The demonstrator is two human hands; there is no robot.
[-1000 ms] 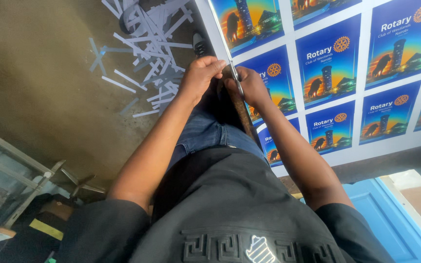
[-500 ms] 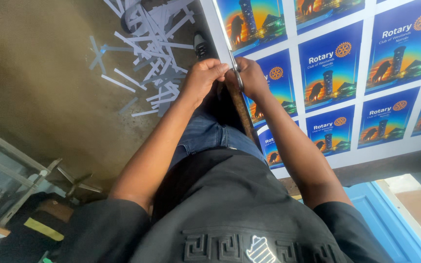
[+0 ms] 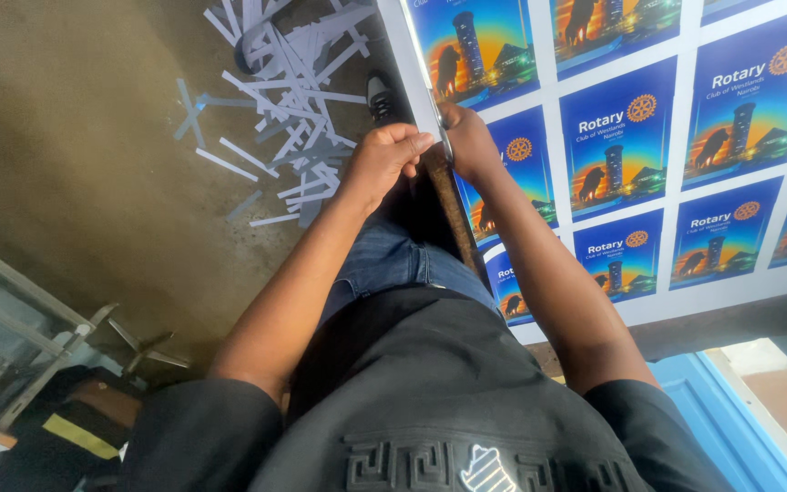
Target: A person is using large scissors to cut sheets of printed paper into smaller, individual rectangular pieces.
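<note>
A large printed sheet (image 3: 539, 91) of repeated blue posters lies on a table to my right, its white margin (image 3: 407, 64) running along the near edge. My left hand (image 3: 383, 162) is closed at that edge, its fingertips pinching the white margin strip. My right hand (image 3: 468, 141) sits just beside it on the sheet, closed around a thin grey metal cutter (image 3: 445, 141) that stands between the two hands. The brown wooden table edge (image 3: 453, 219) shows below my hands.
Several cut white paper strips (image 3: 293, 100) lie scattered on the brownish floor (image 3: 93, 164) to the left, next to my dark shoe (image 3: 381, 97). A metal frame and dark objects (image 3: 38, 364) stand at the lower left. A blue panel (image 3: 740, 419) is at the lower right.
Both hands stay together at the sheet's edge and have shifted only slightly. The grip looks the same.
</note>
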